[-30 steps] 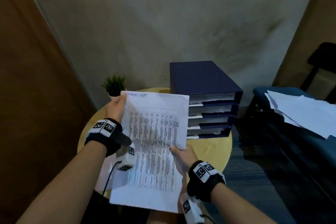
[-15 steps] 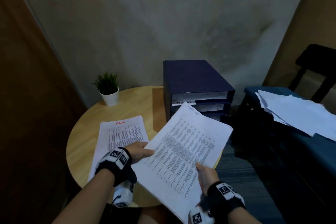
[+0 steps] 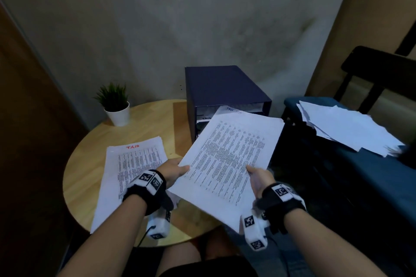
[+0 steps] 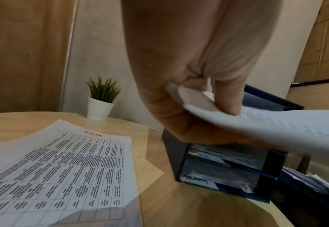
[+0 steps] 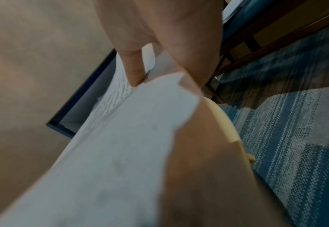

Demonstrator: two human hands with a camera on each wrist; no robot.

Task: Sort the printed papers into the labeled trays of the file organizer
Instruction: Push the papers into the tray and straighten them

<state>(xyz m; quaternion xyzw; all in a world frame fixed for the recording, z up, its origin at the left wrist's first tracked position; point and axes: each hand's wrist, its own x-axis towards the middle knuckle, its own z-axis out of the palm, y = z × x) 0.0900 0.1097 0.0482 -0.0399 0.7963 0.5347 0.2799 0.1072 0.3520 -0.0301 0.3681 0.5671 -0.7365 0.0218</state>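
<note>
We hold a printed sheaf (image 3: 227,159) in both hands, tilted, its far end reaching over the front of the dark blue file organizer (image 3: 225,87). Our left hand (image 3: 171,172) pinches the sheaf's near left edge, thumb on top and fingers beneath. Our right hand (image 3: 260,179) grips its near right edge the same way. The organizer stands at the far right of the round wooden table (image 3: 90,141). To the left of the held sheaf, a second stack headed "TASK" (image 3: 132,164) lies flat on the table, partly under our left wrist.
</note>
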